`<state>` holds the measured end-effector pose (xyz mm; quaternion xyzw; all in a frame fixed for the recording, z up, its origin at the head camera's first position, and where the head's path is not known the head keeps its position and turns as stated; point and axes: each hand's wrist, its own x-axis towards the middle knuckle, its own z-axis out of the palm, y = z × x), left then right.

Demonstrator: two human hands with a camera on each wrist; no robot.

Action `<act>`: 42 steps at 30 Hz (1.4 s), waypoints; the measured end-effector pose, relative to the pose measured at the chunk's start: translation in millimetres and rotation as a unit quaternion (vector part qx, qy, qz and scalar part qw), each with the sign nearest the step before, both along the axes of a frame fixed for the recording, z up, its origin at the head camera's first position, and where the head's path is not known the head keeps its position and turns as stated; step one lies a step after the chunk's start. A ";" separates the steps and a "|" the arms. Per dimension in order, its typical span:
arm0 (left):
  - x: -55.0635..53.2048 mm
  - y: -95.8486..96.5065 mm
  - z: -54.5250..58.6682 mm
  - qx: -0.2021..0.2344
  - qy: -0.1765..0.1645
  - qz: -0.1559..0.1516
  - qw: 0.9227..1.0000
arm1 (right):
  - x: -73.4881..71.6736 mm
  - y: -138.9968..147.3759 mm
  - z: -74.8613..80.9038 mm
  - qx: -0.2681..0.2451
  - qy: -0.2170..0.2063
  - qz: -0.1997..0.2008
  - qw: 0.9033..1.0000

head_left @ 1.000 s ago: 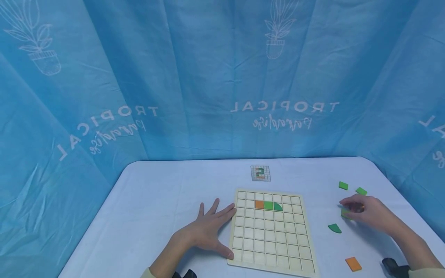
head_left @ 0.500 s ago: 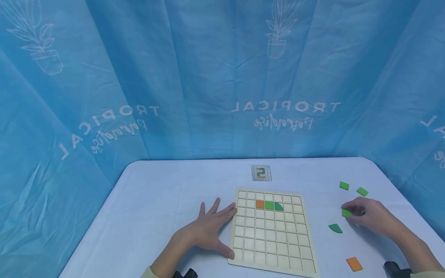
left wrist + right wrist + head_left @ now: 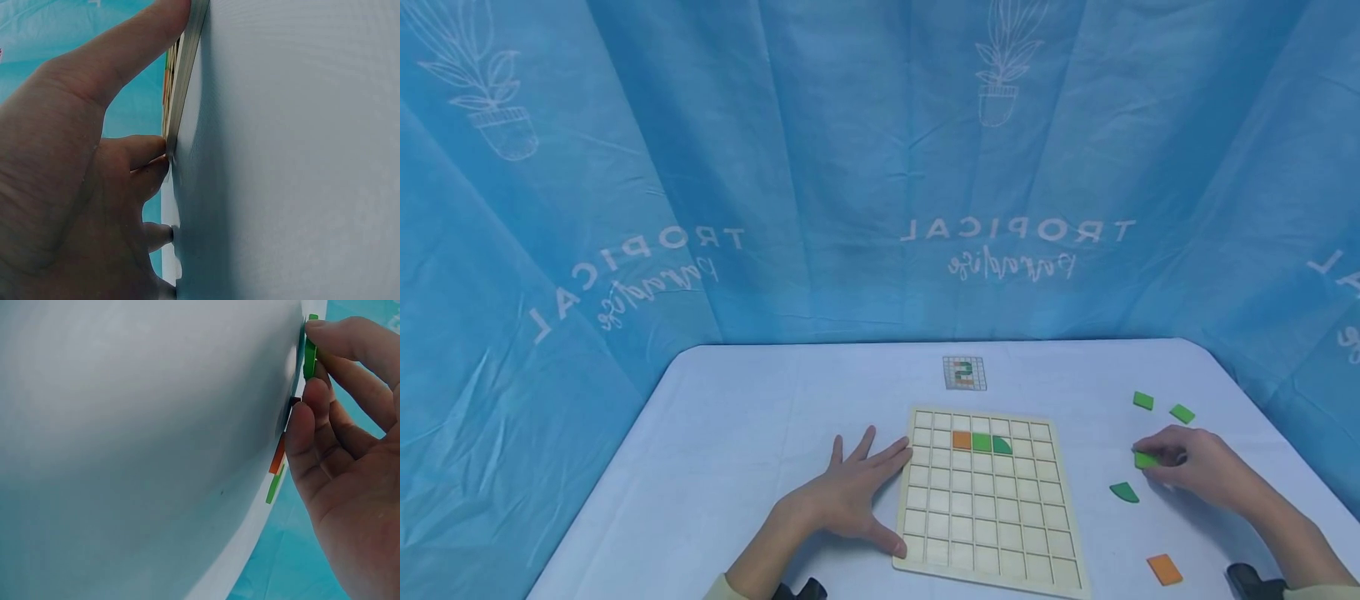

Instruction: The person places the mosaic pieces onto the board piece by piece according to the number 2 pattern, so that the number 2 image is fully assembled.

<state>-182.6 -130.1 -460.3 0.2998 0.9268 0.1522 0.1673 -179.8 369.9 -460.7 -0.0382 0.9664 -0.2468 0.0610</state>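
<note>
Noted slight leftward shift, since half a second ago, of green tile (image 3: pixel 1144 461), pinched in right hand (image 3: pixel 1202 467), well right of grid board (image 3: pixel 983 507). Found left hand (image 3: pixel 848 498) spread wide against left edge. Could drop tile through loose fingertip hold, or bump nearby quarter-round piece (image 3: pixel 1124 493) by carrying low.

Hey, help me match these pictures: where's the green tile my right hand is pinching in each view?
Head: right side, below mid-height, pinched by your right hand; the green tile lies beyond the board's right edge.
Left wrist: not in this picture.
Right wrist: upper right, seen nearly edge-on.
Shared landmark: the blue curtain, behind the table in the head view, upper left in left wrist, lower right in right wrist.
</note>
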 end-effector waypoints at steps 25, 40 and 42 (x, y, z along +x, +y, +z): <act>1.5 1.0 2.8 0.005 0.008 -0.007 1.000 | 1.7 -27.4 6.8 -0.039 0.012 0.025 0.999; 1.8 0.0 1.5 0.003 0.010 -0.005 1.000 | 1.7 -49.8 9.4 -0.054 -0.002 0.026 0.998; 1.9 0.0 1.4 0.003 0.010 -0.004 1.000 | 1.0 -54.1 10.3 -0.049 0.002 0.030 0.998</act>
